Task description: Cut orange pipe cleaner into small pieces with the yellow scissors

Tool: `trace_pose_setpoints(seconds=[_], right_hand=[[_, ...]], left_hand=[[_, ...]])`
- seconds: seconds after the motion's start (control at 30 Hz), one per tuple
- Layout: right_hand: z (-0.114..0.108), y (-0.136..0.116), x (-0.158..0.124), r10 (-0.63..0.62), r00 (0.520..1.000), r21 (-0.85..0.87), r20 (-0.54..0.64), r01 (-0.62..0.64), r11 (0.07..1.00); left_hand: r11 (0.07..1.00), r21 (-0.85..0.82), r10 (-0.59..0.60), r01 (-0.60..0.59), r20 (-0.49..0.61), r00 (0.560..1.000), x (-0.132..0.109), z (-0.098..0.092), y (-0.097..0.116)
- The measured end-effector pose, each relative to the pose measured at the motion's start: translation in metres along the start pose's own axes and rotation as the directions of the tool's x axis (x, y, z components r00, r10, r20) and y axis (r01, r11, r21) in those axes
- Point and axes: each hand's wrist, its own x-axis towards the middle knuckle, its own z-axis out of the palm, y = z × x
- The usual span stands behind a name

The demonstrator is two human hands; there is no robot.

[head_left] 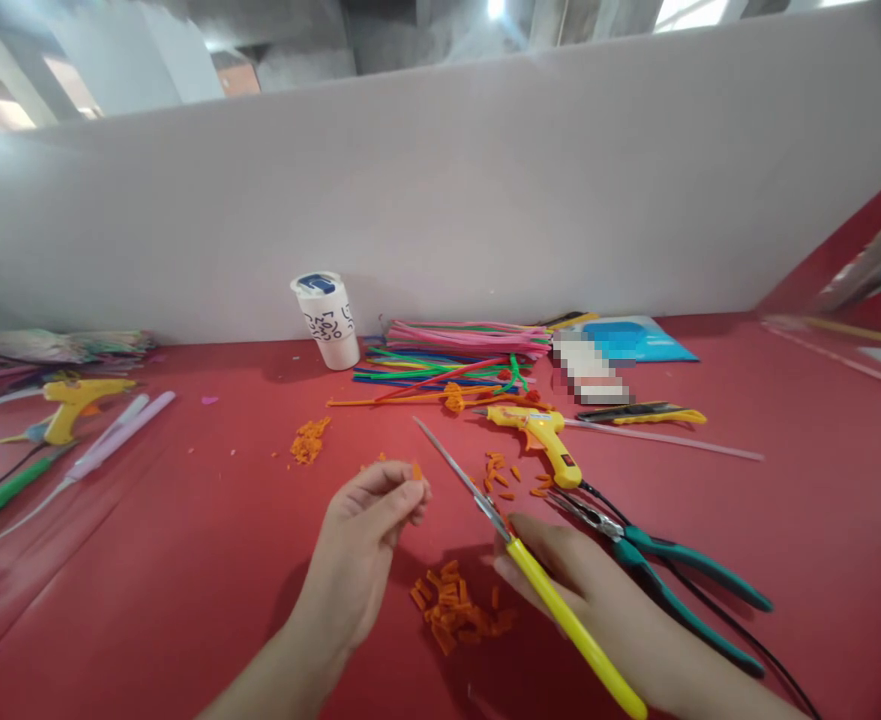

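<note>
Pinching a small orange bit (416, 470) with the left hand (365, 540), just above the red bench (185, 540). Gripping yellow scissors (545, 588) in the right hand (597, 597). Best done slowly, fingertips well back from the blades.

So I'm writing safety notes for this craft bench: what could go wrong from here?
The scissors in the right hand reach close past the left hand, which pinches an orange piece; a cut that close might nick a fingertip. The glue gun lies beside the blades; if it is hot, a reach could brush its nozzle.
</note>
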Motion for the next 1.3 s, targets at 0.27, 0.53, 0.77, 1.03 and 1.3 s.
trace_pose_setpoints(seconds=[0.27,0.53,0.77,1.03,1.3], right_hand=[[0.004,-0.003,0.002,0.069,0.998,0.485,0.003,-0.062,0.872],[-0.001,-0.008,-0.001,0.167,0.986,0.422,0.001,-0.151,0.894],[0.004,-0.004,-0.001,0.000,1.000,0.429,-0.021,0.009,0.903],[-0.007,-0.005,0.000,0.018,0.995,0.460,-0.097,0.028,0.888],[-0.003,0.000,-0.001,-0.046,0.999,0.505,-0.020,0.050,0.862]], left_hand=[[0.916,0.392,-0.225,0.087,0.319,0.921,-0.013,0.013,-0.015],[0.869,0.495,-0.176,-0.006,0.320,0.931,-0.012,0.015,-0.017],[0.892,0.272,-0.439,0.362,0.320,0.840,-0.016,0.015,-0.018],[0.856,0.491,-0.331,0.159,0.286,0.899,-0.009,0.010,-0.010],[0.885,0.267,-0.461,0.382,0.378,0.803,-0.016,0.013,-0.017]])
